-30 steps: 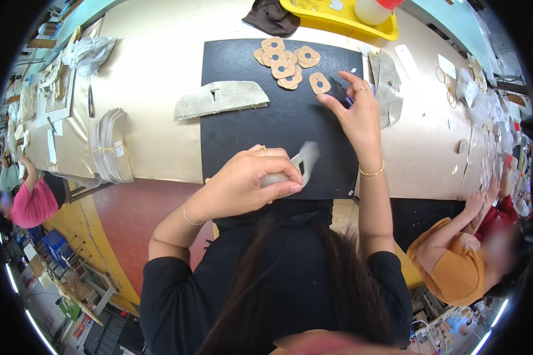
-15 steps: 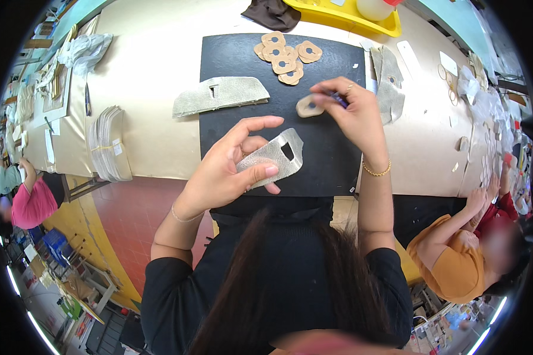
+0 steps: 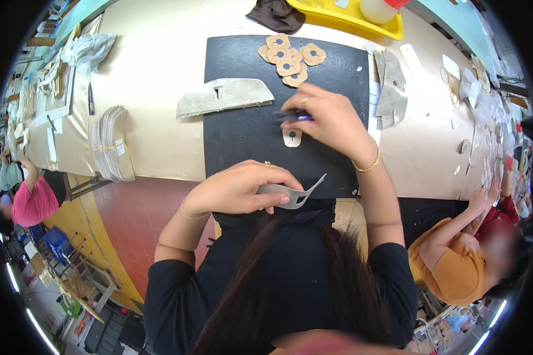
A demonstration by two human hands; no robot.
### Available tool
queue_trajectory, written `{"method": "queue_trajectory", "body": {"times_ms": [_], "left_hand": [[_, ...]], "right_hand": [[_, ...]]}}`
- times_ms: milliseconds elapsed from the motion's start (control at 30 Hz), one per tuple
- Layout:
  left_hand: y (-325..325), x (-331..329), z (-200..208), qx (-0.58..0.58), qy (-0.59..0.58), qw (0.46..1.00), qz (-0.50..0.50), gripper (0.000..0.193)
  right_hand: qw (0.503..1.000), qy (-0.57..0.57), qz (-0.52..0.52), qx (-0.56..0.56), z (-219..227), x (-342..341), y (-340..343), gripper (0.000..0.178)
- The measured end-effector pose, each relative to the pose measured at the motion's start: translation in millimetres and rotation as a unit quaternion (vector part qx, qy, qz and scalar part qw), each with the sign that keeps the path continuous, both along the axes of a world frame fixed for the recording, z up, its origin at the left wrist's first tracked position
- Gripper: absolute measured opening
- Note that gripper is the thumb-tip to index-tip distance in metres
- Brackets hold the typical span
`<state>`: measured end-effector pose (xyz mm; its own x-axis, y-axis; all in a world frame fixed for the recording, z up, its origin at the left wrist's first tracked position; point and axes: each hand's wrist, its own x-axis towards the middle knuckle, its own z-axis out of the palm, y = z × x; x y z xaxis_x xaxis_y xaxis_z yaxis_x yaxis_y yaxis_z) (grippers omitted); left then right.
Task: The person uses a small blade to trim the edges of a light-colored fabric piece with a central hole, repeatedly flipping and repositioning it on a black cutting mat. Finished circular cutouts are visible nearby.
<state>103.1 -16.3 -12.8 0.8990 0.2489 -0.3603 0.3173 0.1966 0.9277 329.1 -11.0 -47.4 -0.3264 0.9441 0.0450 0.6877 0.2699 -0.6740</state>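
While the banded bundle of grey strips (image 3: 106, 148) sits tied at the table's (image 3: 160, 65) near edge, well over to the left, I've got a stack of grey pieces (image 3: 234, 94) straddling the black mat's (image 3: 237, 133) left edge, a slot already cut in the top one. Up by the mat's far edge, the tan pieces (image 3: 288, 66) lie in a loose, overlapping cluster, openings cut through, and I see none on grey material. A single tan piece (image 3: 292, 139) lies mid-mat, keyhole cut, separate too. Past the mat's right edge, more grey material (image 3: 389, 102), set aside. So I'd call it: openings cut, tan and grey apart.

To the hands! My left hand (image 3: 243, 188) is low over the mat's near edge, back upward, fingers curled, thumb beneath, pinching a grey piece (image 3: 290, 200); its free end, with a cutout, flares up to the right. My right hand (image 3: 328, 115) slants in across the mat's right half, fingers bent around a dark pen-like tool (image 3: 302, 117), fingertips just over the single tan piece's far end; whether they touch it, I can't tell.
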Motion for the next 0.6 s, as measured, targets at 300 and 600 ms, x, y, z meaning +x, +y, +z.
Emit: {"method": "queue_trajectory", "body": {"times_ms": [300, 600], "left_hand": [[7.0, 0.1, -13.3, -0.06, 0.011, 0.994, 0.085, 0.021], [5.1, 16.1, -45.2, 0.024, 0.117, 0.942, 0.313, 0.035]], "right_hand": [[0.933, 0.225, -0.009, -0.282, 0.4, 32.9, -64.8, 0.031], [0.917, 0.223, -0.211, -0.256, -20.3, 28.9, -60.6, 0.026]]}}
